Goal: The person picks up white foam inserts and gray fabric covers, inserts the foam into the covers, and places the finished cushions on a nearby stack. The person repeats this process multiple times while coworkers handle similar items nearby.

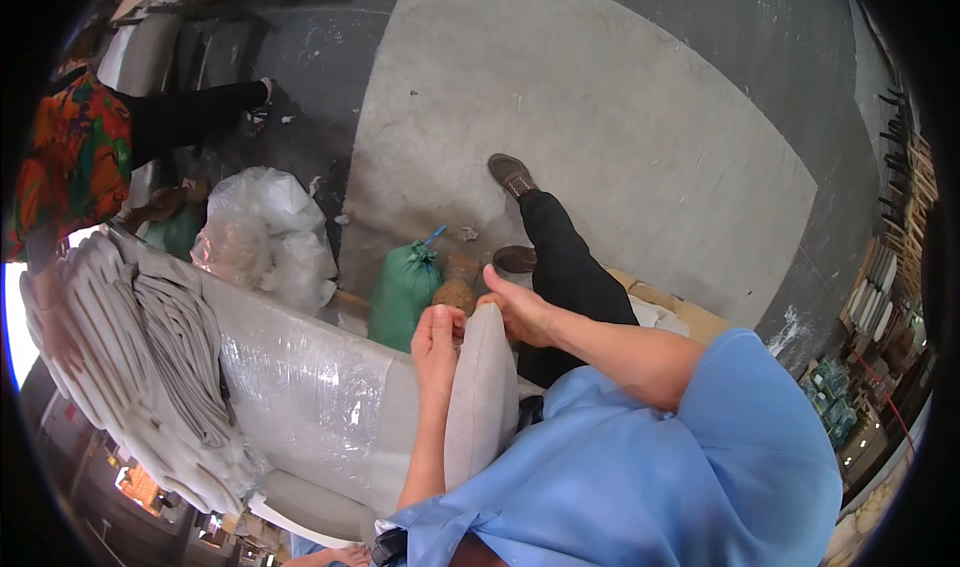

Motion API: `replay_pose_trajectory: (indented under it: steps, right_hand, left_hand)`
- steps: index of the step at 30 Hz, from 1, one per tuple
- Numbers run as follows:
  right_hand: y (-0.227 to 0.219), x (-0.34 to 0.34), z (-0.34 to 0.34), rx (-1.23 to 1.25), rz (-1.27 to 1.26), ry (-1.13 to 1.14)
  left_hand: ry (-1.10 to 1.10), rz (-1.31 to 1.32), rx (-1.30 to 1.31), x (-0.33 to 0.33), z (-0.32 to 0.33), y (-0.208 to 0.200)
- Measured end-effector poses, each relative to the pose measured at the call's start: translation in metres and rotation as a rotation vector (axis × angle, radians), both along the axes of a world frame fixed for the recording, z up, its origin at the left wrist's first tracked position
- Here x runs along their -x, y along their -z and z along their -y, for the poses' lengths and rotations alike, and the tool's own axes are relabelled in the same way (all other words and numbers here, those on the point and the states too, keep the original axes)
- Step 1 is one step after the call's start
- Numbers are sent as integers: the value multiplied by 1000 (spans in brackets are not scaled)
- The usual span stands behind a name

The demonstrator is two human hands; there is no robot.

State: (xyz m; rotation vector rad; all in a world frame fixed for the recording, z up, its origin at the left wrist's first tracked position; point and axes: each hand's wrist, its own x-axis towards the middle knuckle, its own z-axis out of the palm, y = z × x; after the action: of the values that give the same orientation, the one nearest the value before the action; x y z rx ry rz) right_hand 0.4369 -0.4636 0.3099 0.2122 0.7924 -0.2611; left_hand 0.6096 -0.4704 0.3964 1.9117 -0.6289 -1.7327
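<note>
A light grey padded cushion point(478, 407) stands on its edge in front of my body, its narrow far end pointing away from me. My left hand point(436, 337) is closed at the left side of that far end, with its fingers curled at the fabric edge. Against the right side of the same end, my right hand point(522, 312) grips with its thumb raised and its fingers partly hidden behind the cushion. The cushion's lower part disappears behind my blue shirt.
A long plastic-wrapped surface point(300, 377) lies to my left, bearing stacked grey cloth pieces point(180, 337). Beyond it are a green tied sack point(402, 297) and clear plastic bags point(265, 232). Another person in a colourful patterned top point(85, 157) stands at the far left.
</note>
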Motion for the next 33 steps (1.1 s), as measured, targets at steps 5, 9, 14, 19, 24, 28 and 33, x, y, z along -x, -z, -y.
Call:
replay_pose_trajectory:
  steps: [5,9,14,19,24,28,33]
  right_hand:
    - [-29,12,14,-29,49,77]
    - [-15,4,11,-137,230,86]
    - [-27,-6,31,-180,173,-14]
    - [-1,-7,21,-89,32,-87]
    - [6,-1,21,124,-30,-203]
    - [7,2,12,323,5,-230]
    - [-14,-17,20,266,-94,-247]
  left_hand:
    - [140,115,41,10,18,-26]
    - [192,113,-50,16,11,-26]
    - [133,223,14,19,3,-12]
    - [125,479,197,28,7,-4]
    - [21,486,180,38,10,2]
    - [57,574,250,45,11,3]
    - [68,691,256,31,4,-24]
